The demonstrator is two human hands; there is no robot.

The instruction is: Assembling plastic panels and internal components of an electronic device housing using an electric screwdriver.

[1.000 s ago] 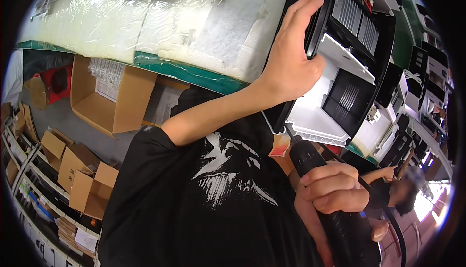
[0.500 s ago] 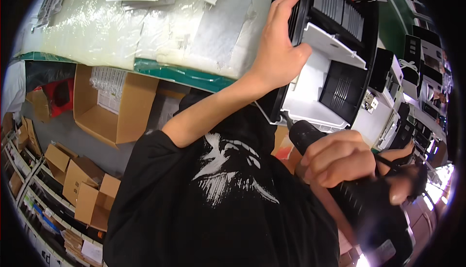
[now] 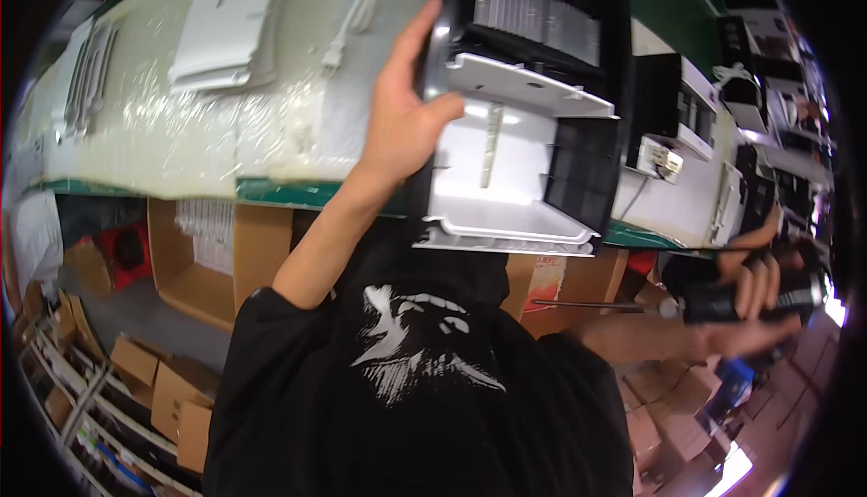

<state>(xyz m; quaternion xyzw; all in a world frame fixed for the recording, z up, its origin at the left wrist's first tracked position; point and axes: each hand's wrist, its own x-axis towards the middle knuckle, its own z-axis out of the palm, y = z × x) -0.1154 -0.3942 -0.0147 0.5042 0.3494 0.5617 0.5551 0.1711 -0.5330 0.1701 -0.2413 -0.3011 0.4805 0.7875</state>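
A black appliance housing [image 3: 591, 149] with a white inner compartment [image 3: 519, 149] stands at the bench edge. Behind a white divider [image 3: 533, 86] is a grey finned block [image 3: 537, 18], with coloured wires above it. My left hand [image 3: 402, 131] grips the housing's left side, its fingers along the outside and the thumb over the rim. Off to the right, apart from the housing, my right hand [image 3: 759, 303] is wrapped round a black power screwdriver [image 3: 709, 305]. Its long thin bit points left; the hand is partly blurred.
White panels [image 3: 230, 23] and a white plug cord [image 3: 361, 9] lie on the plastic-covered bench [image 3: 298, 126]. An open cardboard box [image 3: 194, 289] sits below it. More black-and-white housings [image 3: 677, 104] line the right side. Another person's arm [image 3: 757, 233] shows beyond my right hand.
My right hand has drawn the screwdriver away from the housing's lower front corner, out to the right, and turned it level. My left hand stays on the housing; the view has shifted.
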